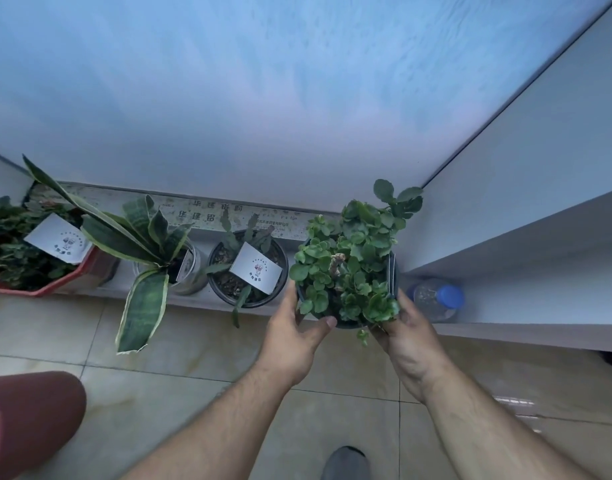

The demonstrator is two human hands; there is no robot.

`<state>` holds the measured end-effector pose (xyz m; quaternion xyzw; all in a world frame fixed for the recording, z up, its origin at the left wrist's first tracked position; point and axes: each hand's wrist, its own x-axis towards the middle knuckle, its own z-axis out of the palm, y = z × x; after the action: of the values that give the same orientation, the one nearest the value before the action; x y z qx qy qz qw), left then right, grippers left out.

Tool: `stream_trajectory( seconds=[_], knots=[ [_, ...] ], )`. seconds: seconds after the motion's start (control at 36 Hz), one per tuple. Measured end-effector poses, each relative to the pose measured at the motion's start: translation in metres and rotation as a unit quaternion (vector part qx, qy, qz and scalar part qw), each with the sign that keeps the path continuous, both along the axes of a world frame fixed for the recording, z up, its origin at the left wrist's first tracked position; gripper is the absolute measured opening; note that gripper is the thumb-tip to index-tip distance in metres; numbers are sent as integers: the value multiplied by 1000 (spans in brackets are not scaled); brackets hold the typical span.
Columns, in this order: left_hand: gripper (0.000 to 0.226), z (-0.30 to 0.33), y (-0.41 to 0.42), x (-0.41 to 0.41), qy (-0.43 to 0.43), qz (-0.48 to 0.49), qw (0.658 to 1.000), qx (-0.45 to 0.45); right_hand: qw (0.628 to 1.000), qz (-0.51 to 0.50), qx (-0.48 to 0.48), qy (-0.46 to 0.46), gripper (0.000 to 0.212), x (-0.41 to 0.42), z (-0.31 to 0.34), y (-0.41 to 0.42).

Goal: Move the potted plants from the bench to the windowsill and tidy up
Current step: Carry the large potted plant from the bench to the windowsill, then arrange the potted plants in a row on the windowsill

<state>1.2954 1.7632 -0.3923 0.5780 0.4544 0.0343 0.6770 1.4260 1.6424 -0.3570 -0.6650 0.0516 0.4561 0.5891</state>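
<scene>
Your two bare arms reach up from the bottom of the frame toward the middle right. Your left hand (296, 337) and right hand (406, 336) curl their fingers around something between them, thumbs up.

Leafy green potted plant (349, 265) in dark pot, upright at windowsill's (180, 299) right end.

A single wide-angle view from the person's head looks forward and steeply down, close over the low pale windowsill (180, 299) and the beige tiled floor (180, 368) below it; frosted window glass (263, 98) fills the upper half, and both bare forearms reach in from the bottom edge
</scene>
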Motion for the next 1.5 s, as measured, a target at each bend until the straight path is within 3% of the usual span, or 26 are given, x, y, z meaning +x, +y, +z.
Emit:
stream_trajectory(
  seconds=[0.14,0.22,0.36,0.47,0.61,0.69,0.89,1.17,1.33,1.5],
  knots=[
    [93,27,-13,-17,31,-7,999,-20,998,-31,-33,35,39,-30,0,-14],
    [82,42,-29,-52,57,25,996,-61,990,-67,-85,90,48,-67,1,-30],
    [50,73,-31,-126,111,124,983,-78,982,-8,-132,136,42,-127,26,-33],
    [35,102,-2,-175,109,234,965,-55,982,40,-140,122,29,-155,58,5],
    [31,131,55,-234,89,294,952,-13,988,64,-118,71,16,-182,100,71],
    [30,141,79,-258,74,301,951,-15,994,40,-100,31,15,-199,120,95],
    [34,154,124,-335,61,286,956,-23,994,-18,-98,45,14,-294,137,144],
    [37,84,179,-369,43,324,944,31,994,-45,-72,62,12,-349,60,208],
    [42,26,222,-347,23,335,941,49,998,-48,-37,10,18,-358,-10,253],
    [39,-9,273,-326,15,296,949,107,997,22,9,-79,29,-341,-52,309]
  ],
)
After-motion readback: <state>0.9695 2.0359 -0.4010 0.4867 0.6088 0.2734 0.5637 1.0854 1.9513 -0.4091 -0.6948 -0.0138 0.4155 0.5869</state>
